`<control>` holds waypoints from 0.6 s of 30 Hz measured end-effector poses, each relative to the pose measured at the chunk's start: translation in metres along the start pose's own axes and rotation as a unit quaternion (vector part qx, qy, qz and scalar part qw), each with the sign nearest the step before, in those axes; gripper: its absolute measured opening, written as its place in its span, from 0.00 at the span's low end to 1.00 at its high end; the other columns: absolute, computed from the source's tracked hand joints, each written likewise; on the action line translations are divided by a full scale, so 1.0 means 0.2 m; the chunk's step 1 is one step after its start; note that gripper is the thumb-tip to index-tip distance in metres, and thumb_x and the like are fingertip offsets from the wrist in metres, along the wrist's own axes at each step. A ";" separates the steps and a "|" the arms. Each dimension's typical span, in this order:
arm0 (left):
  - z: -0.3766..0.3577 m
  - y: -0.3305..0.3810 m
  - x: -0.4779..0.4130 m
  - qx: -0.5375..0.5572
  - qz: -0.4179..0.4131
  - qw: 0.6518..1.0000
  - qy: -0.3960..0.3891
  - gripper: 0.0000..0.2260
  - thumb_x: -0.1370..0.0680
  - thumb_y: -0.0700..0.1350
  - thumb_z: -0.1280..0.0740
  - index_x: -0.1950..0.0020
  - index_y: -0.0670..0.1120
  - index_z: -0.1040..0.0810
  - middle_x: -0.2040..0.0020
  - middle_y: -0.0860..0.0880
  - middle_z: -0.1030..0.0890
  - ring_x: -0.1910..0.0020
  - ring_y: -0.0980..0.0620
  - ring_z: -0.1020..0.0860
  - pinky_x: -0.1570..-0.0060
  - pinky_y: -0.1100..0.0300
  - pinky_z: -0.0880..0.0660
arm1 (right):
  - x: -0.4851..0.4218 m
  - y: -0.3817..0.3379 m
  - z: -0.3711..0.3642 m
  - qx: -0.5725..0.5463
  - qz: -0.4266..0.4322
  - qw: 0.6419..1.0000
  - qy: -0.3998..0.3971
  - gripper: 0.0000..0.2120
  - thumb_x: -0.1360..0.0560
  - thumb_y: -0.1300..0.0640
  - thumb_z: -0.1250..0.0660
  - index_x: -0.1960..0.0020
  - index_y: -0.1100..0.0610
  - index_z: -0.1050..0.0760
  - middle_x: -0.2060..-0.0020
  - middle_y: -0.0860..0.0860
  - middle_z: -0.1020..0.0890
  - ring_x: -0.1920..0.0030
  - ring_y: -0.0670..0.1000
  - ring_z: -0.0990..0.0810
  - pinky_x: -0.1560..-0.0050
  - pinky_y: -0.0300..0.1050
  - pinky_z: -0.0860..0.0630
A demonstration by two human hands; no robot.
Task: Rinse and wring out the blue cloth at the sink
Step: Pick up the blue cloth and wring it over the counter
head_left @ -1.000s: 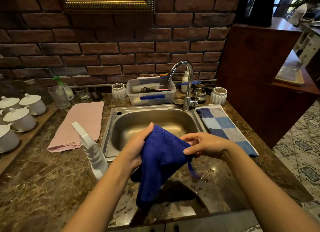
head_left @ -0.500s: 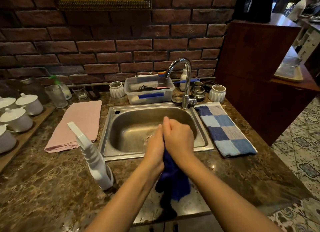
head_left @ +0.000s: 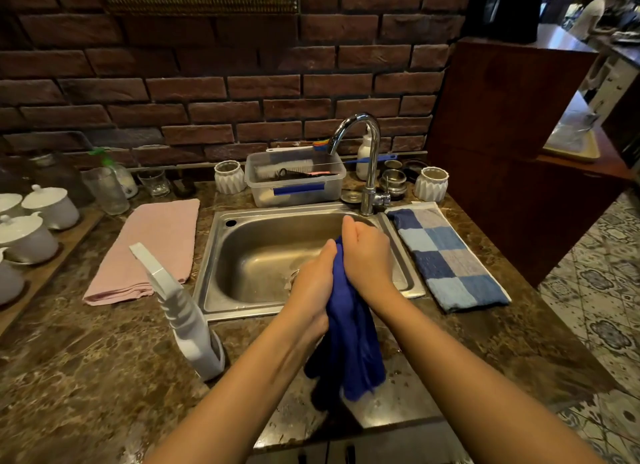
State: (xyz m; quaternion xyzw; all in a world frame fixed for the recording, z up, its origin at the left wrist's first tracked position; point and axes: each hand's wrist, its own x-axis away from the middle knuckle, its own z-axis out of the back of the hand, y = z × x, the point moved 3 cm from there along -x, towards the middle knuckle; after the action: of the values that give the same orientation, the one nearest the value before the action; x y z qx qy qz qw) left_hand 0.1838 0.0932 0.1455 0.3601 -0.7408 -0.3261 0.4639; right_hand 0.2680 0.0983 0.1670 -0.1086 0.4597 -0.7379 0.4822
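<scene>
Step in hand: we judge this to be the squeeze before or during the rinse, with the blue cloth (head_left: pixel 349 328) bunched between our two hands over the front rim of the sink (head_left: pixel 221 262).
Left hand (head_left: pixel 313 287): closed around the near side of the cloth's upper part, palm pressing inward; the fingers are hidden behind the fabric, so we cannot tell how far they wrap.
Right hand (head_left: pixel 367 255): closed on the far side of the same bunch, knuckles up, pressing towards the left hand.
Where the cloth is: its top is pinched between our hands above the basin, while the loose tail hangs down past the sink's front edge and over the marble counter (head_left: pixel 86 377).
Tap: the faucet (head_left: pixel 367 158) stands just beyond our right hand; we see no water running from it.
Doing it well: we want the whole cloth over the basin, tail included, so that drips fall into the sink and not onto the counter.
Twist: we judge that turning the hands in opposite directions will wring better than pressing the palms together.
Keep clear of: the white spray bottle (head_left: pixel 183 311) near our left forearm, and the checked towel (head_left: pixel 446 255) lying just beside the sink on the right.
Risk: a hanging tail may wet the counter's front edge.
</scene>
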 end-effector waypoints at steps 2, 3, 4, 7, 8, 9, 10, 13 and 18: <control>0.03 0.02 -0.02 -0.003 0.000 1.000 -0.003 0.14 0.21 0.52 0.40 0.52 0.43 0.20 0.58 0.44 0.17 0.57 0.49 0.20 0.52 0.54 0.22 | 0.08 -0.01 0.00 0.001 0.020 1.000 -0.009 0.23 0.19 0.51 0.49 0.71 0.54 0.33 0.75 0.49 0.31 0.72 0.48 0.31 0.65 0.46 0.35; 0.04 0.03 -0.03 0.009 -0.004 1.000 0.000 0.14 0.21 0.51 0.40 0.57 0.44 0.21 0.64 0.46 0.18 0.62 0.52 0.20 0.57 0.57 0.23 | 0.14 -0.03 -0.01 0.024 0.037 0.999 -0.018 0.23 0.19 0.51 0.49 0.69 0.56 0.29 0.74 0.51 0.28 0.70 0.51 0.27 0.65 0.47 0.34; 0.04 0.03 -0.03 0.022 -0.008 1.000 0.000 0.15 0.21 0.51 0.40 0.63 0.44 0.24 0.71 0.49 0.20 0.69 0.55 0.22 0.64 0.60 0.25 | 0.19 -0.05 -0.02 0.066 0.057 0.996 -0.021 0.23 0.19 0.50 0.50 0.65 0.59 0.26 0.71 0.54 0.24 0.67 0.55 0.24 0.64 0.48 0.33; 0.01 0.04 0.00 0.023 -0.014 1.000 0.004 0.17 0.20 0.46 0.41 0.69 0.46 0.30 0.75 0.50 0.29 0.74 0.57 0.29 0.70 0.62 0.32 | 0.20 -0.11 -0.03 0.137 0.091 0.986 0.024 0.23 0.19 0.50 0.50 0.60 0.62 0.23 0.66 0.59 0.19 0.63 0.59 0.20 0.64 0.48 0.31; -0.01 0.03 0.01 0.017 -0.013 1.000 -0.003 0.16 0.19 0.45 0.42 0.67 0.46 0.30 0.72 0.49 0.29 0.70 0.56 0.29 0.67 0.62 0.31 | 0.16 -0.10 -0.02 0.122 0.085 0.988 0.039 0.23 0.19 0.50 0.50 0.62 0.61 0.24 0.68 0.58 0.20 0.65 0.57 0.21 0.66 0.47 0.31; -0.03 0.02 0.01 0.015 -0.011 1.000 -0.016 0.15 0.19 0.44 0.44 0.65 0.45 0.30 0.69 0.48 0.29 0.67 0.56 0.29 0.64 0.63 0.31 | 0.11 -0.09 -0.01 0.099 0.069 0.992 0.043 0.23 0.19 0.51 0.50 0.66 0.59 0.26 0.72 0.55 0.23 0.68 0.54 0.24 0.68 0.45 0.34; -0.04 0.01 0.02 0.014 -0.003 0.999 -0.036 0.14 0.18 0.45 0.45 0.62 0.44 0.30 0.66 0.47 0.28 0.65 0.56 0.29 0.63 0.63 0.30 | 0.05 -0.07 0.00 0.068 0.048 0.996 0.041 0.23 0.19 0.52 0.49 0.70 0.56 0.31 0.74 0.52 0.27 0.71 0.51 0.28 0.68 0.44 0.36; -0.04 0.01 0.03 0.016 0.023 0.996 -0.079 0.12 0.20 0.49 0.42 0.51 0.43 0.23 0.60 0.46 0.21 0.61 0.52 0.23 0.59 0.59 0.24 | -0.07 0.03 0.02 -0.071 -0.014 0.997 -0.017 0.23 0.20 0.54 0.46 0.74 0.53 0.37 0.76 0.49 0.34 0.72 0.48 0.35 0.65 0.45 0.38; -0.04 0.09 0.03 0.022 0.055 0.982 -0.180 0.14 0.22 0.51 0.39 0.56 0.42 0.21 0.64 0.47 0.20 0.67 0.53 0.20 0.66 0.62 0.22 | -0.02 0.08 0.00 -0.182 -0.106 0.967 -0.141 0.18 0.20 0.53 0.44 0.68 0.52 0.32 0.71 0.47 0.28 0.70 0.43 0.31 0.71 0.29 0.32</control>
State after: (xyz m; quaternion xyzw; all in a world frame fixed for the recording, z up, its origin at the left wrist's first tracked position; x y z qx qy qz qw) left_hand 0.1844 0.0960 0.1652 0.2642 -0.8381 -0.3427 0.3322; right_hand 0.2791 0.1003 0.1559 -0.3455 0.4991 -0.6660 0.4336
